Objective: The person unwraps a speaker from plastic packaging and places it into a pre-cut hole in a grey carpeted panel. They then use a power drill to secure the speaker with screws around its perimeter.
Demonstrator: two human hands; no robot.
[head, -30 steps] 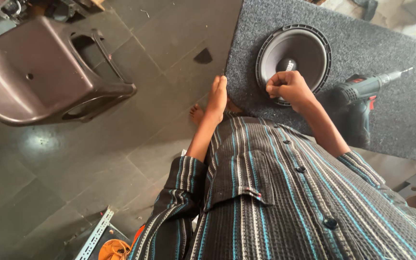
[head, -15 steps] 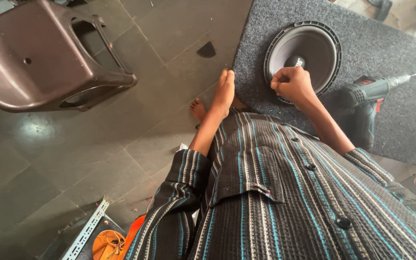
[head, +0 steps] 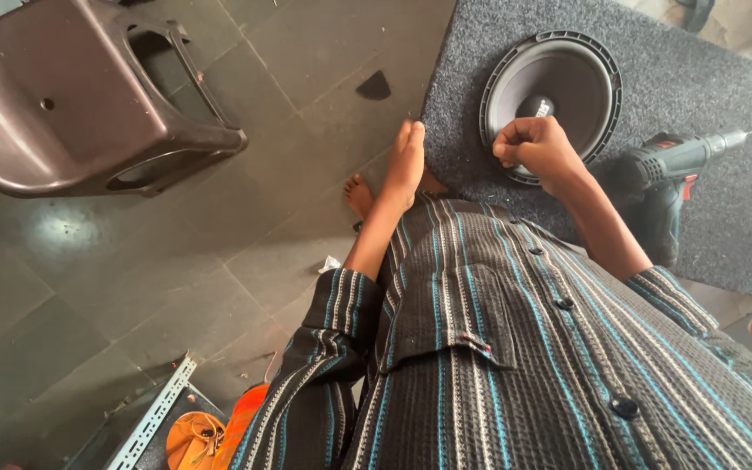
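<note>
Head view, looking straight down the person's striped dark button-up shirt (head: 515, 348) to the work below. A round grey-black loudspeaker with a ribbed rim (head: 567, 83) sat recessed in a grey carpet-covered speaker box (head: 681, 52), near the box's left edge. The right hand (head: 537, 152) was curled into a fist over the lower rim of the loudspeaker, fingers drawn together as if pinching something small; what it pinched, if anything, was hidden by the knuckles and could not be told. The left hand (head: 406, 165) was flat, fingers straight and together, pressed against the left edge of the carpeted box, holding nothing. The two hands were apart, with the box's corner between them. A dark green cordless drill with a red trigger (head: 668, 174) lay on the carpeted surface just right of the right wrist, its bit pointing up and to the right, away from the speaker. A bare foot (head: 359, 196) showed on the dark grey tiled floor (head: 176, 252) beside the left forearm. An overturned brown plastic chair (head: 71, 104) lay on the floor at upper left, well apart from the box. A perforated metal angle strip (head: 154, 409) and an orange object (head: 219, 431) lay at the lower edge.
</note>
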